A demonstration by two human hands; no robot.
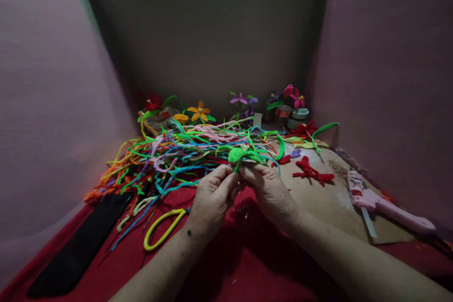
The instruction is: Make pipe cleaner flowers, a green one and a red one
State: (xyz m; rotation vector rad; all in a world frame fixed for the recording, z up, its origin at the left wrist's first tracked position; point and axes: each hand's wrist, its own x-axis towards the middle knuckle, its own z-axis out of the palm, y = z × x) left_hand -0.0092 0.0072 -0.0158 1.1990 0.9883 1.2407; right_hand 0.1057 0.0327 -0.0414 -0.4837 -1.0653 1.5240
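Note:
Both hands meet at the middle of the view, pinching the base of a green pipe-cleaner flower (244, 154) with pale yellow tips at its centre. The fingers of my left hand (216, 193) close round its short stem from the left. From the right, the thumb and fingers of my right hand (269, 188) press at the same spot. Just behind the flower spreads a heap of many-coloured pipe cleaners (198, 134). Scissors with yellow handles (164, 231) lie left of my left wrist, their blades hidden. Right of my hands is a red pipe-cleaner piece (311, 172).
A pink glue gun (385, 205) with a glue stick rests on a brown board (307, 198). A long black object (81, 245) lies at left on the red cloth (226, 264). Finished-looking flowers, including an orange flower (199, 111), and a small jar (298, 118) stand along the back.

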